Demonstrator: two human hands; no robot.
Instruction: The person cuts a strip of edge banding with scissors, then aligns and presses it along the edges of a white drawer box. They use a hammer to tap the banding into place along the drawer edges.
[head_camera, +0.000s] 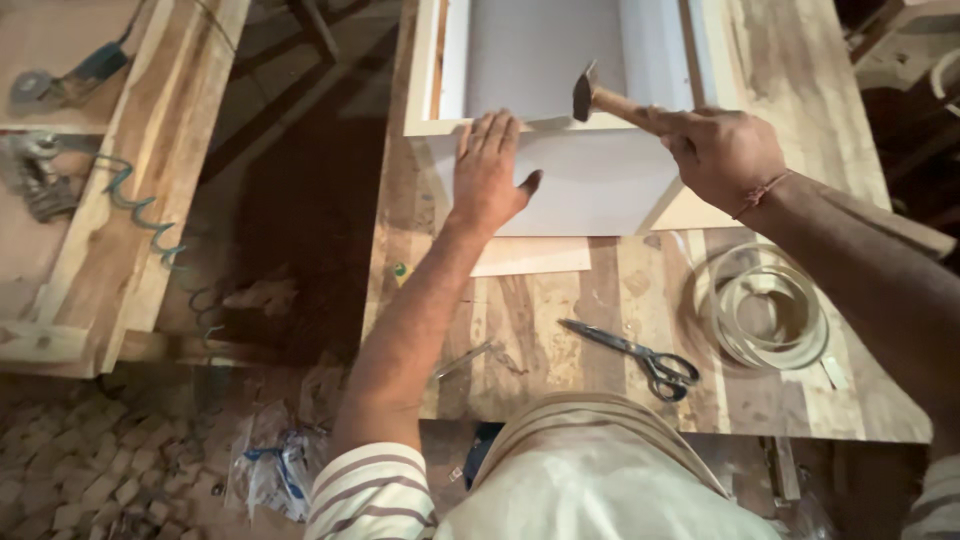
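Note:
My left hand (488, 172) lies flat, fingers spread, on the near white face of an open wooden box (590, 190) that stands on the wooden workbench (560, 350). My right hand (722, 152) grips the wooden handle of a hammer (590, 97). The hammer's dark metal head hangs just above the box's front rim, a little to the right of my left fingertips. The box has pale wood edges and a white inside.
Black-handled scissors (640, 355) lie on the bench near me. A coil of pale edge banding (765, 310) sits to their right. On the left stand another wooden bench (120, 200), a coiled hose (145, 215) and a tool (70, 80). Plastic bags (270, 470) lie on the floor.

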